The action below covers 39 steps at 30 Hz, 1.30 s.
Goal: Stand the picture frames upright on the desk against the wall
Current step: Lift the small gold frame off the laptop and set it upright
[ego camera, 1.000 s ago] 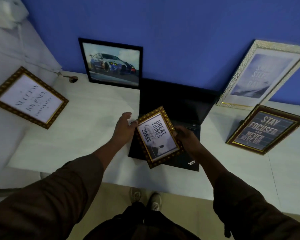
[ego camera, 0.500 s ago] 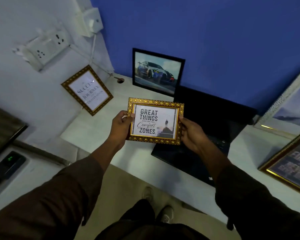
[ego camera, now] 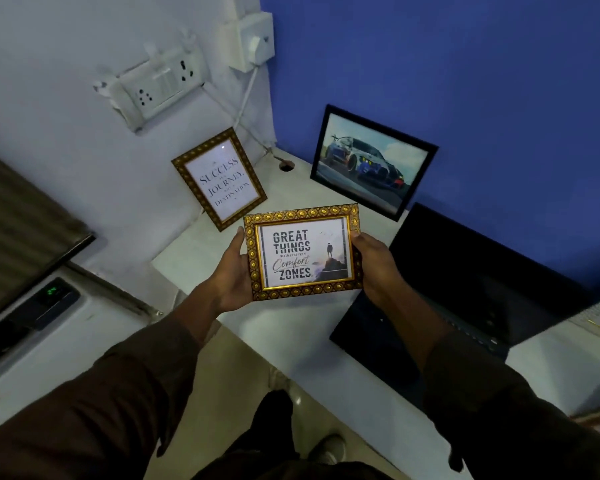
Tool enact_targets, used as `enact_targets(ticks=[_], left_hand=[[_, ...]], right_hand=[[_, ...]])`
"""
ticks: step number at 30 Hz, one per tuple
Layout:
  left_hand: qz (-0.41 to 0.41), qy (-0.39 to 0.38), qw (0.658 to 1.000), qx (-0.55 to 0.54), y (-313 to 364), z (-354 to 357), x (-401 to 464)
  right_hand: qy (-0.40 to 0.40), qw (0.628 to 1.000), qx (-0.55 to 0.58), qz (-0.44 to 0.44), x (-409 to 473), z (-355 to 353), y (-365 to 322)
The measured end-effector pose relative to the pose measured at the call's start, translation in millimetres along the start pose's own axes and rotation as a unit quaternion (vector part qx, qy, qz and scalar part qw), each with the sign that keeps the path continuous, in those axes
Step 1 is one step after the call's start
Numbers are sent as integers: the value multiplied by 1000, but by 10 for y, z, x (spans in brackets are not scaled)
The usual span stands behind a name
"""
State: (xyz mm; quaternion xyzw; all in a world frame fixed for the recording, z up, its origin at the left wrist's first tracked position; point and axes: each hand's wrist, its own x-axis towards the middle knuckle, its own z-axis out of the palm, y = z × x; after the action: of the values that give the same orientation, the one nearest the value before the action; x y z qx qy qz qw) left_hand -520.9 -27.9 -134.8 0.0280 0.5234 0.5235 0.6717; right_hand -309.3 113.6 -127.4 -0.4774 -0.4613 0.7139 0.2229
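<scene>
A small gold-patterned frame (ego camera: pixel 303 252) reading "Great things never come from comfort zones" is held level above the white desk (ego camera: pixel 187 251). My left hand (ego camera: pixel 231 275) grips its left edge and my right hand (ego camera: pixel 374 268) grips its right edge. Behind it, a gold frame with a "Success" quote (ego camera: pixel 220 179) stands leaning on the white side wall. A black frame with a car picture (ego camera: pixel 371 161) leans upright against the blue wall.
An open black laptop (ego camera: pixel 465 292) sits on the desk right of my hands. A socket panel (ego camera: pixel 160 86) and a plugged charger (ego camera: pixel 253 39) with a cable are on the white wall. A dark device with a green light (ego camera: pixel 49 296) lies on a lower surface at left.
The frame in my hands turned from tilted to level and moved left toward the desk corner. My view swung left, so the frames at the right left the picture.
</scene>
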Motion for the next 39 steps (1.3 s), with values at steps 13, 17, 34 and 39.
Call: enact_targets(ticks=[13,17,34,39], left_hand=[[16,98,993,70,830,-398,1213],[-19,190,976,105,945,-513,1625],[-23,147,983,109,689,-610,1893],[-23,146,986,77,617,-597,1826]], right_hand=[[7,997,-35,75,973,488,-183],[32,994,-26,101,1264,614,-146],[80,989,-19,123,1522,591,19],[86,988,-49,122,1429,581,14]])
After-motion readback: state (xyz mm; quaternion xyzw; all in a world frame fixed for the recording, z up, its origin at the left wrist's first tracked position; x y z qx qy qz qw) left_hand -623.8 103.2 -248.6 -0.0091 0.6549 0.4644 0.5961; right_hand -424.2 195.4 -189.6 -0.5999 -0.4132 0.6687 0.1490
